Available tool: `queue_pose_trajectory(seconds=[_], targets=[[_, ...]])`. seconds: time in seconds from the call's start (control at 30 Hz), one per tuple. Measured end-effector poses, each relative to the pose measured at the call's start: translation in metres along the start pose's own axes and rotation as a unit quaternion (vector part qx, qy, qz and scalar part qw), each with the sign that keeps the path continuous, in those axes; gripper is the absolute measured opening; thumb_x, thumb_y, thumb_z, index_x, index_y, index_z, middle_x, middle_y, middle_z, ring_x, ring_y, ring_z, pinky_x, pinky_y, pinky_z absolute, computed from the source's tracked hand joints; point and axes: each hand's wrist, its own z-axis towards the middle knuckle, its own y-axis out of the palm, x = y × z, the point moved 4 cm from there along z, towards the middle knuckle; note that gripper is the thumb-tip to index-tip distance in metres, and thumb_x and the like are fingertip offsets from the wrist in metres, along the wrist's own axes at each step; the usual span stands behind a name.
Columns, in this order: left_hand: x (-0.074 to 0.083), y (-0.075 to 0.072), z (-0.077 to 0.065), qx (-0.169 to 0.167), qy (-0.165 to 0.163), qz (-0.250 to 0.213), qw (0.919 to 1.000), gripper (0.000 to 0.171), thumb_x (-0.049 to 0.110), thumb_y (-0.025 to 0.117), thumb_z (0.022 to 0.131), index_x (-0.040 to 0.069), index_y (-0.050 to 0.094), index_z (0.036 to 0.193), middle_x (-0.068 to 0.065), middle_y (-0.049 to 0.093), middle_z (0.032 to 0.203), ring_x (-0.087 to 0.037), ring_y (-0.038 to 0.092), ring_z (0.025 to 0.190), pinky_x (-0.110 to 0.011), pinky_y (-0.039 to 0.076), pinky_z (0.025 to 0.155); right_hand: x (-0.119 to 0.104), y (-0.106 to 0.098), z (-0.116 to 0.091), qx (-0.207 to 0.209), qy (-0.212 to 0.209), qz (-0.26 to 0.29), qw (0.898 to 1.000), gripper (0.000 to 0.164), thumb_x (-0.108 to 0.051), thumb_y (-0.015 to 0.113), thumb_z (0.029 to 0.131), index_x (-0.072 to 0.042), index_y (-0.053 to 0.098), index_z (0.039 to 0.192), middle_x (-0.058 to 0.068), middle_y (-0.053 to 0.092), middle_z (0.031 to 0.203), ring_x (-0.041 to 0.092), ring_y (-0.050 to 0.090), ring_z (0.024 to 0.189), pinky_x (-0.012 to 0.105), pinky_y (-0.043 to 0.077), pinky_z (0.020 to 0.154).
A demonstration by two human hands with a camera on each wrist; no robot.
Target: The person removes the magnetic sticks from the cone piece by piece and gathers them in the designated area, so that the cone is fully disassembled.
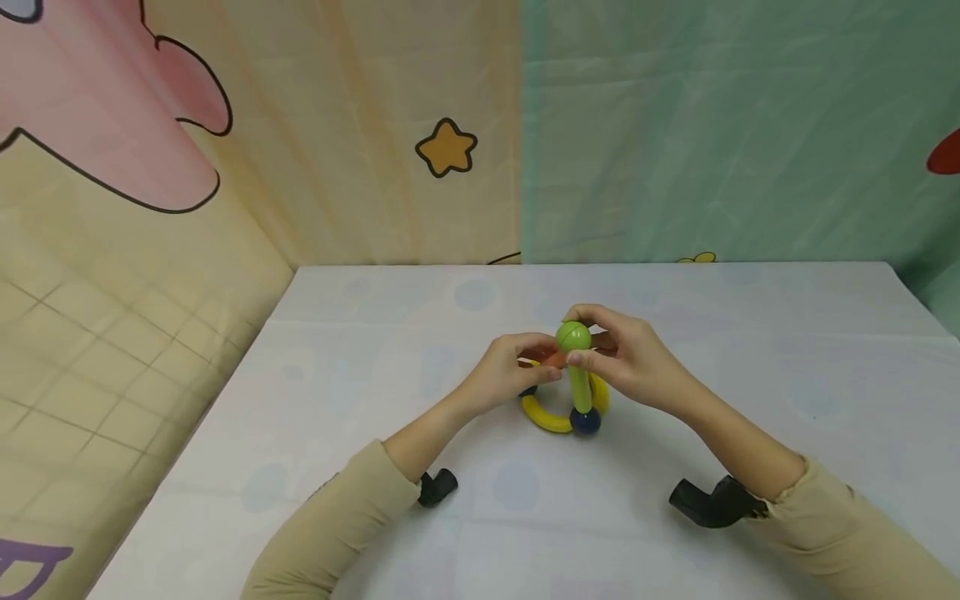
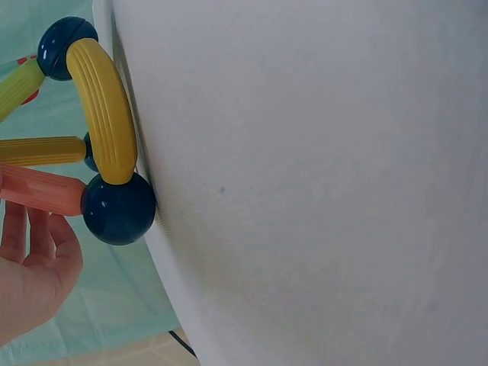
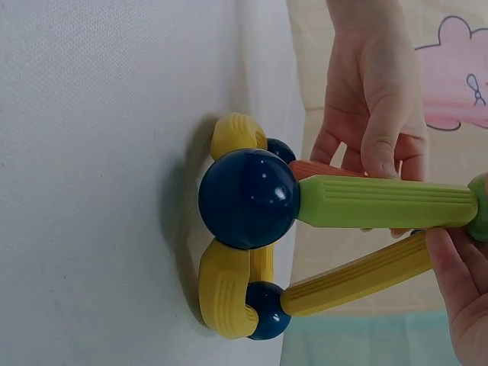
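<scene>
A toy frame of ridged rods and balls stands on the table. Its base has yellow curved rods (image 1: pixel 547 417) joined by navy balls (image 3: pixel 249 198). From one navy ball a green rod (image 3: pixel 385 202) rises to a green ball (image 1: pixel 573 336). My right hand (image 1: pixel 637 354) pinches the frame's top at this green ball, thumb low in front. My left hand (image 1: pixel 504 371) holds an orange-red rod (image 2: pixel 46 191), which meets another navy ball (image 2: pixel 119 208) at the base. A straight yellow rod (image 3: pixel 358 274) slants up from a third navy ball; its upper end is hidden.
A white cloth with pale dots covers the table (image 1: pixel 337 358). Black curved pieces (image 1: pixel 712 502) sit by both sleeves, at the wrists. Behind the table's far edge hangs a printed curtain (image 1: pixel 705 142), with another patterned sheet (image 1: pixel 112 367) along the left.
</scene>
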Motion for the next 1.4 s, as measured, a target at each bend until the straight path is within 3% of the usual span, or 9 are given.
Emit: queue_pose_trajectory(seconds=[0.27,0.53,0.73,1.17,1.4], targets=[[-0.001,0.0035,-0.0005,0.003,0.001,-0.007,1.0,0.031,0.01,0.067,0.086,0.005,0.063,0.117,-0.005,0.064,0.11,-0.013,0.058,0.098,-0.027,0.048,0.083,0.0022,-0.0008,-0.0034,0.0,0.014,-0.006,1.0,0.03,-0.005,0.062,0.088,-0.002,0.051,0.117,0.01,0.056,0.111,0.024,0.066,0.09,0.027,0.053,0.073],[-0.0009,0.0046,-0.0005,0.004,-0.002,-0.002,1.0,0.031,0.011,0.067,0.087,0.005,0.063,0.117,-0.004,0.064,0.108,-0.012,0.058,0.097,-0.025,0.048,0.082,0.0036,-0.001,-0.0073,0.038,0.021,0.019,0.999,0.032,0.0,0.063,0.087,0.004,0.053,0.116,0.011,0.058,0.108,0.017,0.061,0.091,0.025,0.051,0.077],[0.0007,0.0033,0.0004,0.011,-0.008,-0.002,0.9999,0.032,0.011,0.067,0.087,0.005,0.063,0.117,-0.005,0.065,0.108,-0.012,0.058,0.097,-0.025,0.048,0.082,0.0032,-0.0007,-0.007,0.06,0.021,0.002,0.998,0.032,0.0,0.064,0.086,0.004,0.055,0.116,0.011,0.06,0.108,0.015,0.059,0.087,0.026,0.051,0.075],[-0.0006,0.0004,-0.0001,0.017,-0.002,0.004,0.9998,0.032,0.009,0.067,0.087,0.004,0.062,0.118,-0.006,0.065,0.109,-0.014,0.058,0.098,-0.027,0.048,0.082,0.0076,0.0062,-0.0063,0.101,-0.037,-0.014,0.994,0.035,0.006,0.067,0.081,0.001,0.057,0.114,0.008,0.059,0.105,0.014,0.059,0.09,0.025,0.051,0.077],[-0.0007,-0.0007,-0.0001,0.013,0.004,0.008,0.9999,0.032,0.01,0.066,0.087,0.003,0.062,0.118,-0.007,0.064,0.11,-0.015,0.058,0.099,-0.027,0.048,0.083,0.0054,0.0086,-0.0071,0.117,-0.048,-0.03,0.992,0.037,0.005,0.069,0.079,0.001,0.057,0.114,0.009,0.059,0.103,0.014,0.059,0.088,0.023,0.05,0.076]])
